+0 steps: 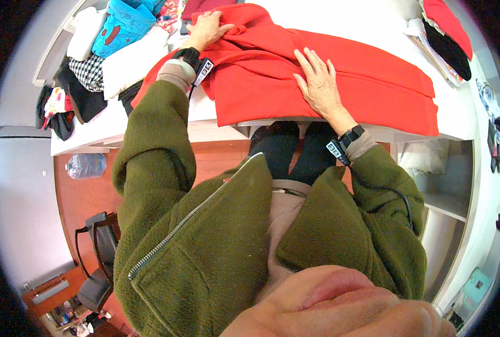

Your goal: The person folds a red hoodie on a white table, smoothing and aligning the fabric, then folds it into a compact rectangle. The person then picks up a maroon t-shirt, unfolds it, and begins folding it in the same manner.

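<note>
A red fabric garment (372, 71) lies spread across the white tabletop (351, 17), its near edge hanging slightly over the table's front. My left hand (207, 31) rests on the bunched upper left part of the cloth, fingers apart; whether it pinches any fabric cannot be told. Flat on the middle of the garment is my right hand (319, 86), palm down with fingers spread. Folds run between the two hands. Each wrist wears a black strap with a small tagged device.
Piled clothes sit at the left, among them a blue printed cloth (125, 27), a white one (136, 63) and a checked one (86, 72). Folded clothes (446, 46) lie at the far right. Below are a plastic bottle (86, 165) and a black chair (100, 257).
</note>
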The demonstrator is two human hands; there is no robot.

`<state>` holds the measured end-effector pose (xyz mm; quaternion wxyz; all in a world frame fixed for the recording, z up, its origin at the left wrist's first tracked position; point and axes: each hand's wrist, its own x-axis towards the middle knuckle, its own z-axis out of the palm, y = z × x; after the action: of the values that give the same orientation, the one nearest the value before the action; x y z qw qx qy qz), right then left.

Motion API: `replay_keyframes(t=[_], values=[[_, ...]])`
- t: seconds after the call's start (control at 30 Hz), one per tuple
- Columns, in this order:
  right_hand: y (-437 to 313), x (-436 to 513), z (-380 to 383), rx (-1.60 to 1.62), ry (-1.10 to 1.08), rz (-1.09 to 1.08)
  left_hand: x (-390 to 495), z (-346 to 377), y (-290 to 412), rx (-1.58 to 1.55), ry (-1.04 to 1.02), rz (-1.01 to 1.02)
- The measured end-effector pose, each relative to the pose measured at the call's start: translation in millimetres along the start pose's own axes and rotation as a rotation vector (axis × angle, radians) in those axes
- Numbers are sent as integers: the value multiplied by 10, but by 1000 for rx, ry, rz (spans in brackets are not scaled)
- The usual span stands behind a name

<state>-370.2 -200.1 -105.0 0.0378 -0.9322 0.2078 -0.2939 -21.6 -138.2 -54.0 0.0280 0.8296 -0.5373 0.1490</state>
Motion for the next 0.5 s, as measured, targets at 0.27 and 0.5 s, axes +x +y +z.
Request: replay_keyframes(t=[0.27, 0.5], values=[[25, -26, -1, 0, 92, -75, 127, 274, -226, -160, 103, 140], [70, -53, 49, 14, 52, -44, -26, -845, 79, -452, 746, 23]])
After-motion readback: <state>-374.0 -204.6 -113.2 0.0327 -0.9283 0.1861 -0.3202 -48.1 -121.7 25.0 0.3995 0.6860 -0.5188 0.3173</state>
